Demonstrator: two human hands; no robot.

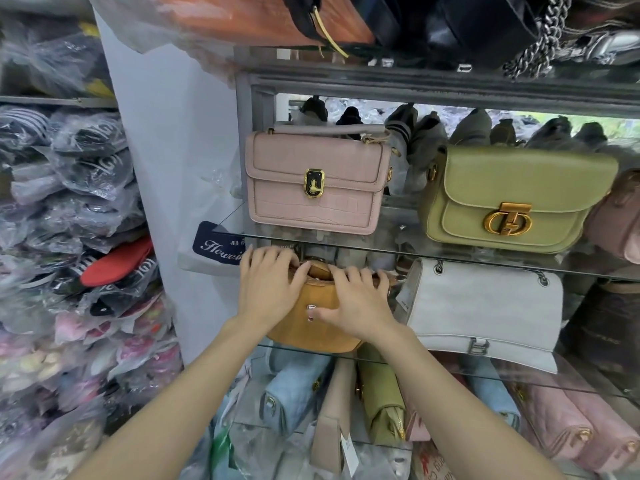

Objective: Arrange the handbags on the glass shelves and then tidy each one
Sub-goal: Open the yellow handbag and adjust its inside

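A mustard-orange handbag [311, 332] stands on the middle glass shelf [450, 370] at its left end. My left hand [266, 285] lies over the bag's top left with fingers spread. My right hand [356, 299] lies on its top right and front, the thumb next to the small metal clasp. Both hands press on the bag; no finger is plainly curled round it. To the right of it on the same shelf stands a grey-white handbag [485, 306] with a chain strap.
On the glass shelf above stand a pink box handbag [315, 183] and an olive-green handbag [516, 199]. Below are several light blue, green and pink bags [381, 403]. Bagged goods [79, 237] are stacked at the left beside a white pillar [173, 150].
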